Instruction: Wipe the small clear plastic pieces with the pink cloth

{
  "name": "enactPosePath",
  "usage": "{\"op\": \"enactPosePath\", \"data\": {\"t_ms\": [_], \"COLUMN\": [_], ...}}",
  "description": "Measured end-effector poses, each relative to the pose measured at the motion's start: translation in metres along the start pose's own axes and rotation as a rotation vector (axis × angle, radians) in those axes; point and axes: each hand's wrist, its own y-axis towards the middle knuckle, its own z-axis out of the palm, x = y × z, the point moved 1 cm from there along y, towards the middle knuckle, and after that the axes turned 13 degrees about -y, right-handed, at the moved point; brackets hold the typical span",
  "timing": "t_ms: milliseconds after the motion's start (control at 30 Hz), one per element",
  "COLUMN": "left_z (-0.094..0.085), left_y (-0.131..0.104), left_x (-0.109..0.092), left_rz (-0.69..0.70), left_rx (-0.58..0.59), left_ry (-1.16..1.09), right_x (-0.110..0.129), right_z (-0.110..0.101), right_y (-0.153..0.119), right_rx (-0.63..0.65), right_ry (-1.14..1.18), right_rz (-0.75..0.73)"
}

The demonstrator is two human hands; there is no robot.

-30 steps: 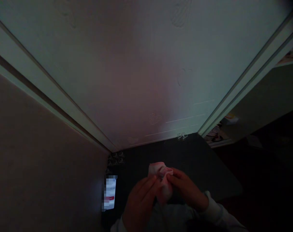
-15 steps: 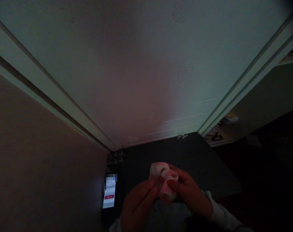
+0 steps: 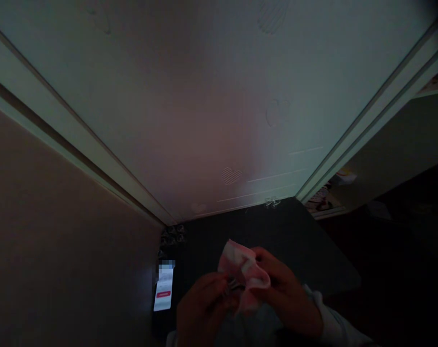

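A soft pink and white cloth (image 3: 240, 262) hangs in folds between my two hands, low in the middle of the view. My left hand (image 3: 206, 301) pinches its lower left side, and something small and thin, too dark to make out, shows by the fingertips. From the right, my right hand (image 3: 285, 291) grips the folded edge, with fingers behind the cloth and thumb in front.
Beneath my hands is a dark tabletop (image 3: 294, 236). A lit phone (image 3: 164, 289) lies at its left edge, with several small clear objects (image 3: 173, 234) behind it. Other clear pieces (image 3: 272, 202) sit by the pale panel (image 3: 204, 120). Shelves (image 3: 325, 200) stand right.
The cloth has opened out a little and its upper left corner is higher. My left hand has shifted slightly left, and my right hand slightly right.
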Motion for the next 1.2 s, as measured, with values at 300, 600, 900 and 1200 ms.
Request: {"op": "enactPosePath", "data": {"t_ms": [300,600,900,1200], "left_z": [0.008,0.008,0.011,0.014], "left_y": [-0.004,0.001,0.018,0.021], "left_x": [0.006,0.011,-0.007,-0.008], "left_rz": [-0.287,-0.649,-0.649,-0.698], "left_rx": [-0.139,-0.192,-0.166,-0.074], "left_ry": [-0.235,-0.531,-0.536,-0.468], "right_x": [0.001,-0.004,-0.011,-0.013], "right_z": [0.0,0.003,0.006,0.005], "right_y": [0.0,-0.004,-0.005,-0.006], "right_rx": [0.003,0.001,-0.007,0.013], "right_ry": [-0.034,-0.089,-0.168,-0.233], "right_rz": [-0.055,-0.119,-0.22,-0.23]}}
